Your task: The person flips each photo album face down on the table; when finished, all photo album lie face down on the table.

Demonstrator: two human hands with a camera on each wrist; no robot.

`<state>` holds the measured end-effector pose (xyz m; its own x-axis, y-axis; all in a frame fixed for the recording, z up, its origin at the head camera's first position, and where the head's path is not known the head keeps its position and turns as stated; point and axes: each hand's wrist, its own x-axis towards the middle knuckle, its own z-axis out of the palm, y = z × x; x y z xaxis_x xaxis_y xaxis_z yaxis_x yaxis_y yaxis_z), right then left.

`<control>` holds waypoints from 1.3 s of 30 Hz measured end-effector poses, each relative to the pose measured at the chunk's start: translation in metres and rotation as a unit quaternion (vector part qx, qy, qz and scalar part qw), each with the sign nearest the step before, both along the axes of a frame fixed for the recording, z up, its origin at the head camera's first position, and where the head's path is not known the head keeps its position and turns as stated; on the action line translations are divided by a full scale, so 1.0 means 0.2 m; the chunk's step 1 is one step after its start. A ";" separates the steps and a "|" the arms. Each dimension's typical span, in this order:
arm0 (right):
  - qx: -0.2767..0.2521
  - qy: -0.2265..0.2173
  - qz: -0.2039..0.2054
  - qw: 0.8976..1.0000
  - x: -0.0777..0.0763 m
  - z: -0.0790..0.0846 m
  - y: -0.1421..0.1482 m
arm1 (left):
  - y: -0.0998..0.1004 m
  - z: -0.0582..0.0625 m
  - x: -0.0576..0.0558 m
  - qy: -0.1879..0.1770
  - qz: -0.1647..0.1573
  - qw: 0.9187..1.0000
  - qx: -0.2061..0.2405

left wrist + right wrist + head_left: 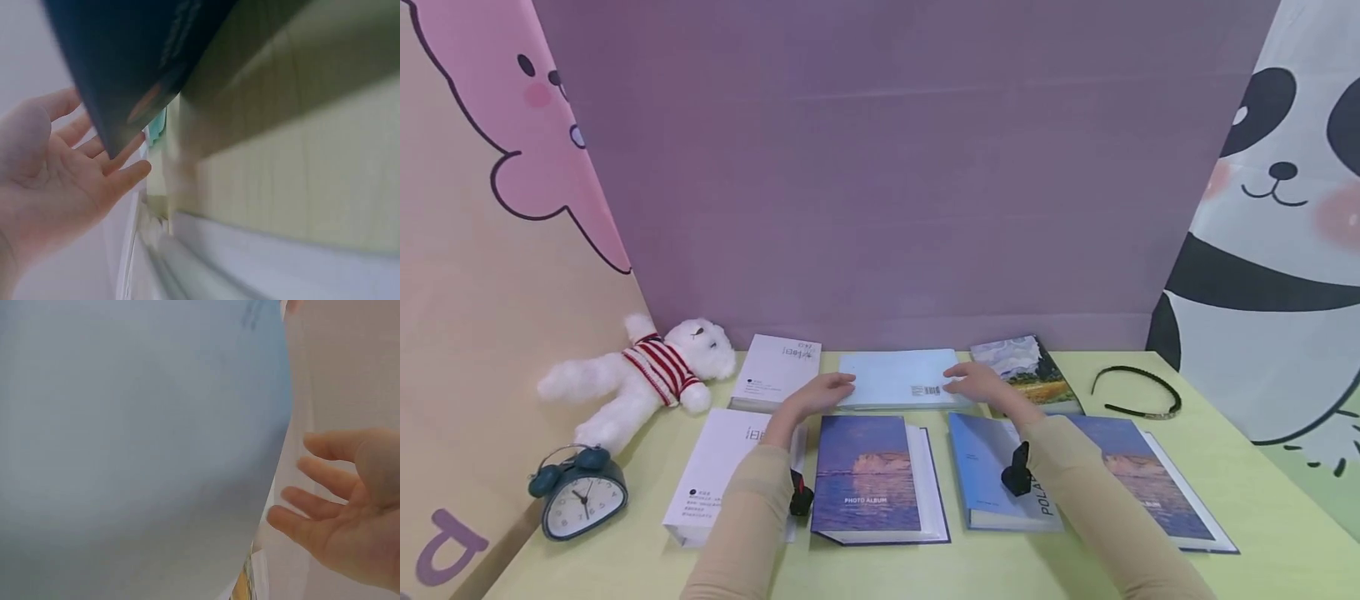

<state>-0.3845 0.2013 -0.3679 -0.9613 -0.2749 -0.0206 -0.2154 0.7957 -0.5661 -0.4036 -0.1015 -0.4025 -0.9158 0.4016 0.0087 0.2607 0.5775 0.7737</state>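
In the head view a pale blue book with a barcode lies flat in the middle of the back row. My left hand is at its left end, and my right hand is at its right end. The fingers of both hands are spread and loosely bent, with nothing gripped between them. In the left wrist view the left hand appears behind the corner of a dark blue cover. A light blue cover fills most of the right wrist view, beside the right hand.
Nearer me lie a white book, a photo album, a blue book and another photo album. At the back are a white book and a landscape-covered book. A plush toy, alarm clock and headband flank them.
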 end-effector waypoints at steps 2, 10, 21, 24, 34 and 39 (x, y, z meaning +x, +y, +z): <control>-0.015 0.016 0.004 1.000 -0.01 0.01 -0.02 | -0.02 0.02 0.00 0.014 0.011 1.000 0.016; -0.083 0.069 0.000 0.994 -0.05 0.05 -0.13 | -0.10 0.09 0.00 0.057 0.053 0.991 0.104; -0.149 0.079 0.027 0.985 -0.06 0.10 -0.35 | -0.22 0.20 0.06 0.098 0.077 0.989 0.080; -0.158 0.078 0.038 0.984 -0.07 0.09 -0.41 | -0.26 0.21 0.07 0.098 0.089 0.989 0.072; -0.172 0.086 0.078 0.978 -0.07 0.04 -0.62 | -0.41 0.19 0.10 0.122 0.142 0.982 0.035; -0.181 0.082 0.089 0.976 -0.07 0.02 -0.71 | -0.48 0.19 0.12 0.115 0.168 0.979 0.013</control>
<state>-0.3983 0.0597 -0.3632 -0.8802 -0.3977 0.2589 -0.4427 0.4921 -0.7496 -0.3789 -0.1972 -0.3642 -0.9687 0.0743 0.2367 0.2281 0.6422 0.7319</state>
